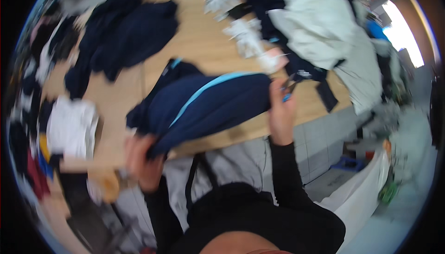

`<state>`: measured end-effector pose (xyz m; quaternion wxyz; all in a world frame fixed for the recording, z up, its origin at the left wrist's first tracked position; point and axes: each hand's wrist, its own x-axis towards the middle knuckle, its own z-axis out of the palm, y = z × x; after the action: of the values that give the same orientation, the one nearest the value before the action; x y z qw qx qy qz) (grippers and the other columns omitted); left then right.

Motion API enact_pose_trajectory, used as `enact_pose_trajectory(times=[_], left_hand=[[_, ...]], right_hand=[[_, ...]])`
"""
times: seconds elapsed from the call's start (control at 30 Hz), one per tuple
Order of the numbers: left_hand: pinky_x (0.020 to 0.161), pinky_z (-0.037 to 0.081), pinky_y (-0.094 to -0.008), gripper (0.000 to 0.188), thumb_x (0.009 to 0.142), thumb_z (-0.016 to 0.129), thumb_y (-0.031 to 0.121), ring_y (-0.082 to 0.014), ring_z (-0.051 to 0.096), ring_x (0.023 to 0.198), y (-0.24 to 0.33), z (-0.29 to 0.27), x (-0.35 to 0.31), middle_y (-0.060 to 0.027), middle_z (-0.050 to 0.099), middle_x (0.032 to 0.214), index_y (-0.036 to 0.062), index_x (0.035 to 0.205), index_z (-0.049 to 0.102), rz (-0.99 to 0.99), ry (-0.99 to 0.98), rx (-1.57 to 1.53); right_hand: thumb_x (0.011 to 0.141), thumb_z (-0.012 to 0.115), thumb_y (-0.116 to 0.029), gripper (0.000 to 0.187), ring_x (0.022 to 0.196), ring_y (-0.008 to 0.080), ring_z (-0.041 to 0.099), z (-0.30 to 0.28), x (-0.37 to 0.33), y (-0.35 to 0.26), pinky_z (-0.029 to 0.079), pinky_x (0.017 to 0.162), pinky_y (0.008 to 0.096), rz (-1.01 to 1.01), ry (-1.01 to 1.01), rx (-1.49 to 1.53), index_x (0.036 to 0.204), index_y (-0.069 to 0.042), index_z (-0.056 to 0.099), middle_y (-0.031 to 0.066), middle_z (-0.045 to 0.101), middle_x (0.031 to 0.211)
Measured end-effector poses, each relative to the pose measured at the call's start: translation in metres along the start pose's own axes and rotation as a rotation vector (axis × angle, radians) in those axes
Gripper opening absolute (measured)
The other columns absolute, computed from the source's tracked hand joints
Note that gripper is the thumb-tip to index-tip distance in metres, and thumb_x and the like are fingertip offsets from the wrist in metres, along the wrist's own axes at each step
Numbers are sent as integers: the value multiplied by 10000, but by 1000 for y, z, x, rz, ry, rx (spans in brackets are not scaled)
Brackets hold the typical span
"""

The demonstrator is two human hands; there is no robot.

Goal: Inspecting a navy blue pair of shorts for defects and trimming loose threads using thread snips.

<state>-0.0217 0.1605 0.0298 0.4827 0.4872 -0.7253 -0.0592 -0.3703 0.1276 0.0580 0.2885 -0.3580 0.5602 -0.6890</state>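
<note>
A navy garment (218,103) with a light blue stripe is stretched between my two hands over the table's near edge. My left hand (143,161), blurred by motion, is closed on its lower left corner. My right hand (282,115) grips its right end, fingers wrapped around the cloth. From that same hand stick out small dark blades with a blue part (288,92), which look like thread snips. Part of the garment's left side is bunched up, with a light blue bit at its top.
On the wooden table (185,31) lie another navy garment (139,34) at the far left and a folded white stack (72,126) at the near left. White garments (320,22), white bundles (243,36) and dark cloth cover the right side. A blue stool (348,163) stands below right.
</note>
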Motion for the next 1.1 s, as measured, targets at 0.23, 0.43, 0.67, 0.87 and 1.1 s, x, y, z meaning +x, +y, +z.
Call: enact_pose_trajectory(times=[0.23, 0.43, 0.67, 0.87, 1.1], left_hand=[[1234, 380, -540, 517, 881, 869, 126, -432, 419, 1542, -24, 8, -80, -165, 574, 1553, 104, 1377, 723, -431, -299, 173], [1014, 550, -399, 432, 1018, 772, 117, -296, 711, 1178, -30, 6, -116, -159, 728, 1293, -20, 1388, 597, -784, 16, -53], [975, 567, -336, 472, 1033, 776, 157, -204, 692, 1170, -53, 23, -118, -143, 713, 1306, -9, 1427, 578, -967, 67, -387], [903, 565, -330, 333, 989, 802, 123, -196, 681, 1094, -59, 29, -118, -168, 711, 1249, -10, 1226, 610, -1055, -98, -274], [1197, 423, -512, 348, 866, 877, 129, -485, 536, 1423, 34, 43, -68, -295, 551, 1512, 54, 1134, 667, -344, -313, -270]], right_hand=[[1090, 734, -250, 193, 715, 15, 448, -79, -24, 126, 371, 617, 231, 44, -198, -567, 1092, -60, 697, -49, 541, 803], [1096, 724, -272, 214, 576, 35, 370, -97, -39, 129, 277, 480, 220, 636, 25, -99, 967, -143, 611, -66, 445, 751], [1088, 733, -274, 253, 580, 35, 360, -86, -24, 124, 276, 478, 231, 620, -5, -137, 943, -140, 575, -51, 469, 774], [1096, 717, -261, 214, 595, 35, 380, -80, -29, 121, 279, 476, 228, 596, 11, -94, 966, -134, 604, -60, 492, 790], [1117, 681, -281, 213, 784, 30, 593, -93, -13, 122, 364, 534, 220, 363, 111, -283, 1107, -69, 697, -16, 680, 938]])
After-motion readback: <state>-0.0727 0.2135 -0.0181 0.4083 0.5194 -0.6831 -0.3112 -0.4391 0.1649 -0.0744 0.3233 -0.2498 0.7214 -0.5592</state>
